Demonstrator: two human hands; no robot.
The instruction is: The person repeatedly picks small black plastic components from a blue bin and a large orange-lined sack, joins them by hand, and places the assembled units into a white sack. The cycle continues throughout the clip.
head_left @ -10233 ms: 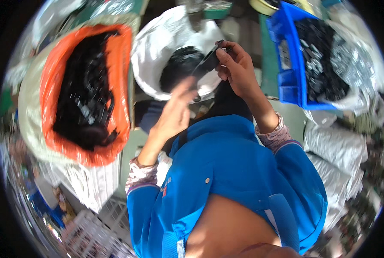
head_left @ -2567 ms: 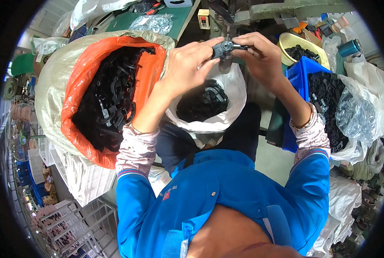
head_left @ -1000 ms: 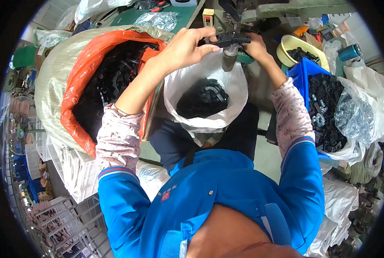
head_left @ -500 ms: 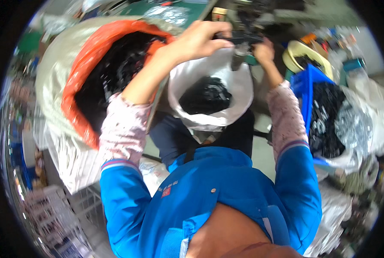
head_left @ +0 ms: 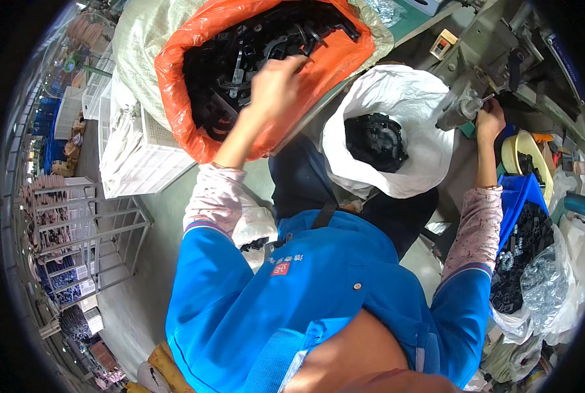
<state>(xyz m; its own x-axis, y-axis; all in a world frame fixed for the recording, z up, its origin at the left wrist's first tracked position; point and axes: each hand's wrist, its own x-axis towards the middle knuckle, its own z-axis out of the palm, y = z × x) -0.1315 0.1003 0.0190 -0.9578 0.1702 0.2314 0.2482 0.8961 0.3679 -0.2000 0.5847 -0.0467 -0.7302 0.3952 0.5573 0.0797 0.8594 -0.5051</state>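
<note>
L hand (head_left: 276, 82) curled, fingers down in black plastic parts (head_left: 253, 52) of orange bag (head_left: 331, 59), nearer arm. R hand (head_left: 489, 121) pinching smth at grey machine (head_left: 482, 72), grip unclear.

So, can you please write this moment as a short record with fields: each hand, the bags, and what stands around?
Left hand: left hand reaches into the orange bag, on the black plastic parts; grip not clear
Right hand: right hand raised at the grey machine, touching its front end
White bag: white bag open in front of the person, black parts inside
Blue bin: blue bin at right, holds black parts
Yellow bowl: yellow bowl beyond the bin
Left side: white crate and wire rack
</note>
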